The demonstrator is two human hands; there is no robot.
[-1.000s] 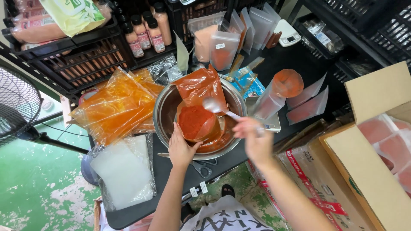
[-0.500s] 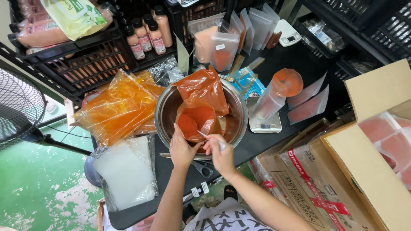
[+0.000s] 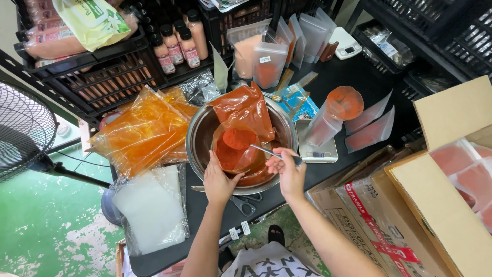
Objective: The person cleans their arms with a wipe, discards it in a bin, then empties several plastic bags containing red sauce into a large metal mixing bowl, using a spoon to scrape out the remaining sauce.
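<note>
A steel mixing bowl (image 3: 197, 134) sits on the black table and holds a large clear bag of red-orange powder (image 3: 245, 110). My left hand (image 3: 219, 179) grips the bag's open mouth at the bowl's near rim. My right hand (image 3: 287, 172) holds a metal spoon (image 3: 259, 149) heaped with red powder over the bag's opening. Beside the bowl on the right stands a small scale (image 3: 315, 149) with a clear pouch (image 3: 335, 110) of orange powder leaning on it.
Crumpled orange-stained bags (image 3: 141, 131) lie left of the bowl, empty clear bags (image 3: 151, 208) in front of them. Scissors (image 3: 246, 204) rest by the table edge. Filled pouches (image 3: 269, 64), bottles (image 3: 177, 43) and crates stand behind. Cardboard boxes (image 3: 451, 169) are right, a fan (image 3: 23, 128) left.
My right hand has come in from the right of the bowl, dipped the spoon, and now lifts it heaped with powder. The left hand stays on the bag.
</note>
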